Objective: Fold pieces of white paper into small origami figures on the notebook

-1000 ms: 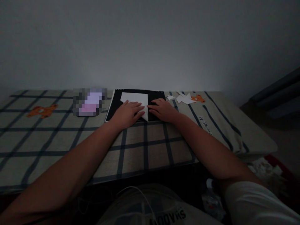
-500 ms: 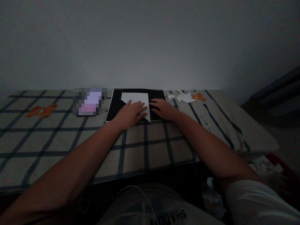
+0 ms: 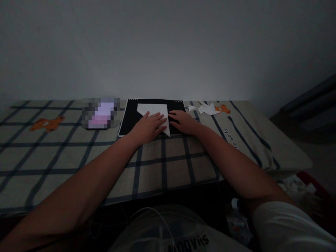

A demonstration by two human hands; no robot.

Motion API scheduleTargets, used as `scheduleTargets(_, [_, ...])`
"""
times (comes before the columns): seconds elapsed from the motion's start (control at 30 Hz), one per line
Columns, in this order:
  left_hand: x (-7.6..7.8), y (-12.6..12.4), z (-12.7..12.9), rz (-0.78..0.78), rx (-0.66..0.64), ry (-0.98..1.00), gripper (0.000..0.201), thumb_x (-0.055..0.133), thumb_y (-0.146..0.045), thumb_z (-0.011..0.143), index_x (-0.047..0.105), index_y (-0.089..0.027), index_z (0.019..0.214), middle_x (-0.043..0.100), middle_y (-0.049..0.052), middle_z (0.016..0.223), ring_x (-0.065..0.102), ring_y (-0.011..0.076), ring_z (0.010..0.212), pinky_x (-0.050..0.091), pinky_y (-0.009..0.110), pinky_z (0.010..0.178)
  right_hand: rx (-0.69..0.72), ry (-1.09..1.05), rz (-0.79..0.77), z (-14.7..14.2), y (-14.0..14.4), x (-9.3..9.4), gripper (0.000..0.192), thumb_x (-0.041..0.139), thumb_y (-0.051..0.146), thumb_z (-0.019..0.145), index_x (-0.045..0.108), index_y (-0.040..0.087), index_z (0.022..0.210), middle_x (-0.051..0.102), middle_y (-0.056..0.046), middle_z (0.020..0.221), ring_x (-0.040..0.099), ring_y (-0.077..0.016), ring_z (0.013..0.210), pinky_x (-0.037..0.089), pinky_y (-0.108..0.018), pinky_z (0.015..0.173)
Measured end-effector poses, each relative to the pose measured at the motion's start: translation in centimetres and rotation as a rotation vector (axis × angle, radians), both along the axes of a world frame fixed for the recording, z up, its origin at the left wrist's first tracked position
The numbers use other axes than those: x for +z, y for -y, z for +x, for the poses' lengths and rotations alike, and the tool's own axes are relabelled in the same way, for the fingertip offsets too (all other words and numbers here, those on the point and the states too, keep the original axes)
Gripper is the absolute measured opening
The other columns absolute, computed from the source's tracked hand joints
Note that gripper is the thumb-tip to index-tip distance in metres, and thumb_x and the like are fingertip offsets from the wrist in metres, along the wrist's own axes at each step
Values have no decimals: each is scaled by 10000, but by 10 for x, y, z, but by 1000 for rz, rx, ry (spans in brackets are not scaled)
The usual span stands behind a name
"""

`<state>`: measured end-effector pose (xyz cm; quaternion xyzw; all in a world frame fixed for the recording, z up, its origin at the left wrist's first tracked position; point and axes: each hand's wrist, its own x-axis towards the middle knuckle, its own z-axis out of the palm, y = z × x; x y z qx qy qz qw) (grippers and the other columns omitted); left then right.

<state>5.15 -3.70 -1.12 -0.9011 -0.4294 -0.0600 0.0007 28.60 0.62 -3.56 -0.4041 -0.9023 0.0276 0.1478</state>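
Note:
A folded sheet of white paper [image 3: 153,108] lies on a black board or pad [image 3: 128,120] with small holes along its far edge. My left hand [image 3: 151,126] rests flat on the paper, fingers extended and a little apart, covering its lower left part. The paper's pointed corner sticks out past the near edge of the black board. Along the paper's right edge lies my right hand [image 3: 183,121], fingers stretched out and apart, the fingertips at or just beside that edge. Whether they touch the paper I cannot tell.
Right of the board lie a small folded white paper piece [image 3: 191,108] and a larger one [image 3: 209,109]. A phone [image 3: 101,114], blurred, stands at the left. A checked cloth [image 3: 149,164] covers the table against the wall. Below are a bottle [image 3: 235,204] and a red bin [image 3: 319,189].
The white paper has shifted slightly to the right on the black board, and my left hand has moved right with it. My right hand has barely moved.

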Motion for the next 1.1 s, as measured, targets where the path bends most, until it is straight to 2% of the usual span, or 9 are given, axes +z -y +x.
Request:
scheduleTargets(0.4, [-1, -2, 0, -22, -16, 12, 519, 324, -429, 1108, 512, -207, 1538, 441, 116, 1652, 364, 269, 1558, 184, 576, 1291, 6, -53, -22, 1, 0, 2, 444, 542, 322, 1012, 649, 147, 1407, 598, -160, 1505, 527, -294, 1413, 411, -514, 1193])
scheduleTargets(0.63, [-2, -1, 1, -15, -13, -9, 524, 317, -417, 1107, 494, -205, 1553, 420, 114, 1664, 352, 272, 1564, 170, 574, 1295, 4, -78, -46, 1, 1, 3, 497, 561, 301, 1002, 609, 70, 1440, 596, -208, 1502, 519, -295, 1436, 386, -497, 1224])
scheduleTargets(0.83, [-4, 0, 1, -8, -10, -10, 536, 298, -428, 1107, 471, -221, 1570, 418, 106, 1667, 346, 267, 1567, 159, 573, 1297, 7, -103, -37, 2, 0, 0, 445, 566, 292, 993, 648, 150, 1406, 609, -167, 1498, 535, -297, 1421, 406, -543, 1201])
scheduleTargets(0.97, [-4, 0, 1, 8, -20, -14, 542, 292, -424, 1107, 467, -207, 1572, 406, 113, 1673, 332, 272, 1572, 160, 581, 1294, 19, -85, -29, 2, -1, 0, 447, 544, 310, 1006, 653, 138, 1405, 606, -170, 1499, 528, -291, 1426, 400, -523, 1206])
scheduleTargets(1.1, [-6, 0, 1, 65, -19, 11, 530, 318, -433, 1097, 526, -217, 1533, 438, 117, 1654, 362, 293, 1551, 197, 581, 1284, 18, -77, -35, 1, -1, 1, 445, 546, 288, 1003, 654, 145, 1411, 593, -178, 1512, 526, -307, 1422, 400, -549, 1199])
